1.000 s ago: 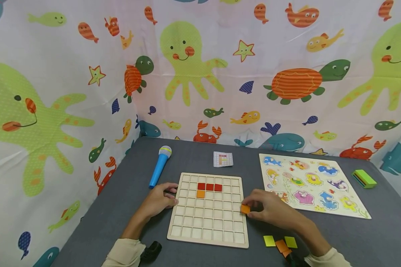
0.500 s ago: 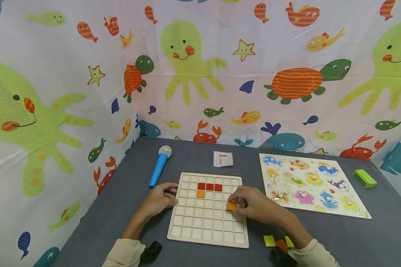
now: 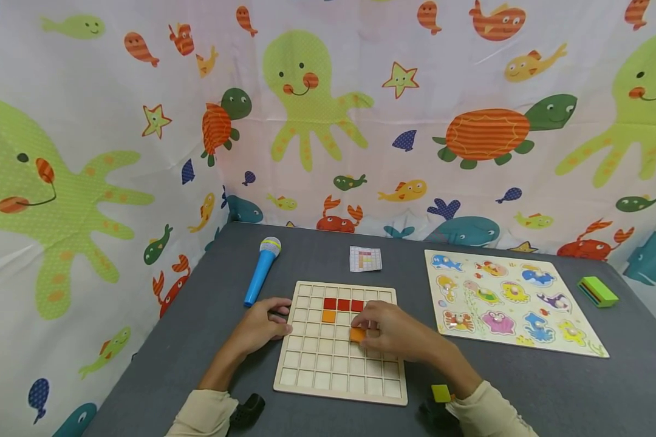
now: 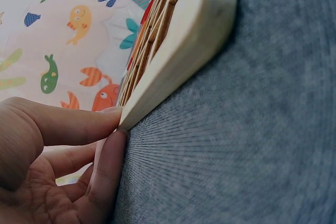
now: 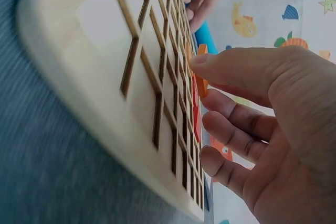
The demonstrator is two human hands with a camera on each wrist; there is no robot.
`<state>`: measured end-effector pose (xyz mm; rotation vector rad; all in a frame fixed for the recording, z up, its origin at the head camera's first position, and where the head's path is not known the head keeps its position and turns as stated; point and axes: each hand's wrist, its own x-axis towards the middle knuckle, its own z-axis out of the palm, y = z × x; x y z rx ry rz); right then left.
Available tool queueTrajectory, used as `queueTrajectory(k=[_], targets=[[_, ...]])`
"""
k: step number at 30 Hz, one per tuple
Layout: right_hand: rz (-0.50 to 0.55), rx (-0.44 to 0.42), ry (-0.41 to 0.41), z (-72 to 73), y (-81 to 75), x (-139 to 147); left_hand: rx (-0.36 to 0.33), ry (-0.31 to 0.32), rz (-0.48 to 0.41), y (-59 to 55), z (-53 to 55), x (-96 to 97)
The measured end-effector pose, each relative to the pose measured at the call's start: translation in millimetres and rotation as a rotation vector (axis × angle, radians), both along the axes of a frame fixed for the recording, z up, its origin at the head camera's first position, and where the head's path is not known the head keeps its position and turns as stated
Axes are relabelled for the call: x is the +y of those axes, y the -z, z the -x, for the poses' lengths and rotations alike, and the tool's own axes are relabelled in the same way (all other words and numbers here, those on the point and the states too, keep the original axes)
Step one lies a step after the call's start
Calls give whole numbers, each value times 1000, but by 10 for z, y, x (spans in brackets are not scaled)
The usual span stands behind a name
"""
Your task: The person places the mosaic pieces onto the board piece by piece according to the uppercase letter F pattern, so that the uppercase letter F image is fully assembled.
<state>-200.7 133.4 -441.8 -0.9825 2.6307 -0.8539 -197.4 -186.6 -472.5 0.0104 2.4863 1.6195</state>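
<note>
A wooden grid board [image 3: 339, 397] lies on the grey table. Three red square tiles [image 3: 343, 305] sit in a row near its far side, with one orange tile [image 3: 328, 316] below the leftmost. My left hand [image 3: 259, 325] holds the board's left edge; the left wrist view has thumb and forefinger meeting at that pale wooden edge [image 4: 184, 61]. Over the board's middle, my right hand [image 3: 399, 331] pinches another orange square tile [image 3: 357, 335]. In the right wrist view this tile [image 5: 202, 74] stands tilted between thumb and forefinger, the other fingers loosely bent.
Beyond the board lie a small printed grid card [image 3: 365, 259] and a blue toy microphone [image 3: 263, 271]. An animal puzzle board [image 3: 516, 303] is to the right, with a green block-like item [image 3: 597, 292] past it. A yellow tile [image 3: 440, 393] shows near the right sleeve.
My right hand has moved left with the orange tile, from the board's right edge to over its middle. The right forearm now covers most of the loose tiles. My left hand stays put.
</note>
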Motion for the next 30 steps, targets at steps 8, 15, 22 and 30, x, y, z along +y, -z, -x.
queueTrajectory(k=[8,15,22,30], targets=[[2,4,-13,33,17,-216,-2,-5,1,0,-4,-1],[18,10,-6,51,8,-377,7,-13,14,-4,11,16],[18,41,16,63,36,-487,-1,-9,-1,-34,-12,18],[17,66,18,76,37,-559,-4,-9,6,-34,-8,15]])
